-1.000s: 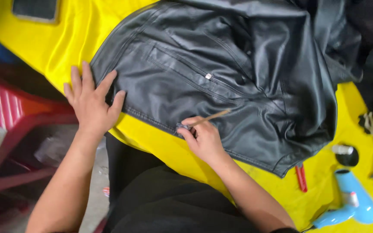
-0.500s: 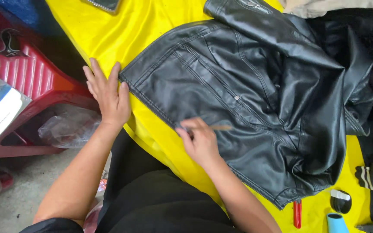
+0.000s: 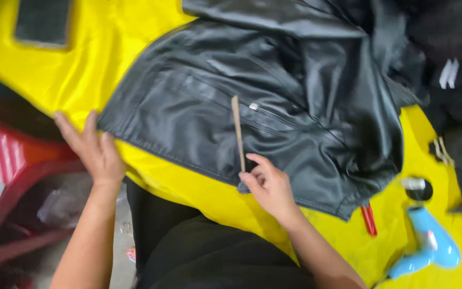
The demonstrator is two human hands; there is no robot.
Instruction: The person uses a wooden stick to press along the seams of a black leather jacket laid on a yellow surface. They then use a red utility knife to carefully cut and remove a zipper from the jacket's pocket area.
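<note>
**Brush work on a black leather jacket: step in progress**

A black leather jacket [image 3: 252, 107] lies spread on the table [image 3: 108, 59], which is covered in yellow cloth. The left hand [image 3: 94, 150] lies flat, fingers spread and holding nothing, touching the jacket's lower left edge and pinning it to the cloth. The right hand [image 3: 268, 184] has its grip closed on the lower end of a thin wooden-handled brush [image 3: 237, 134], which points up across the front panel near the zip pull [image 3: 253, 106].

Judgement: the step in hand appears to be working the brush over the jacket surface near the hem. The next move calls for a steady hold on the hem and a controlled stroke.

Nearby: a blue hair dryer [image 3: 429, 246], a red-handled tool [image 3: 369, 219], a small dark jar [image 3: 417, 188].
</note>
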